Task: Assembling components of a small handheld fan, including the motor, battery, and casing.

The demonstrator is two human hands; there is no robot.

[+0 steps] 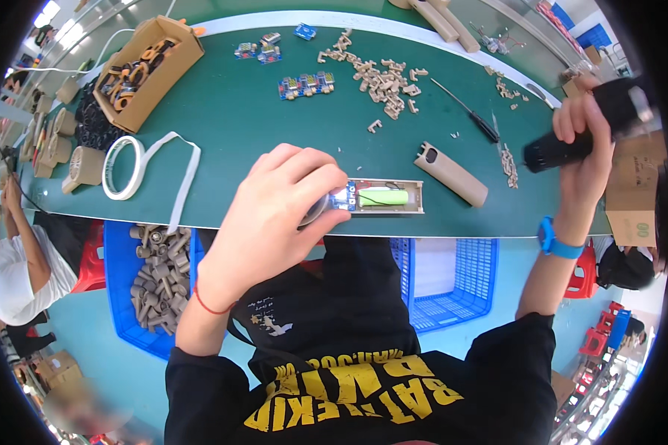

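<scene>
My left hand point(286, 204) is closed round the rounded end of an open tan device housing point(421, 198) at the table's near edge. A green cylindrical battery point(383, 198) with a dark wire lies in the housing. Beside my fingertips sits a small blue circuit board point(343, 197); my hand hides the rest of that end. Out at the right, my right hand point(588, 126) is wrapped round a black power screwdriver point(553, 152), raised and slightly blurred. Just right of the housing lies a loose tan cover point(453, 174).
Small tan plastic parts point(386, 81) are heaped at the far middle, near blue circuit boards point(306, 86). A thin screwdriver point(482, 124) lies at right. Tape point(125, 167) and a cardboard box point(156, 81) of orange-and-black parts stand left. Blue crates point(453, 311) sit below the edge.
</scene>
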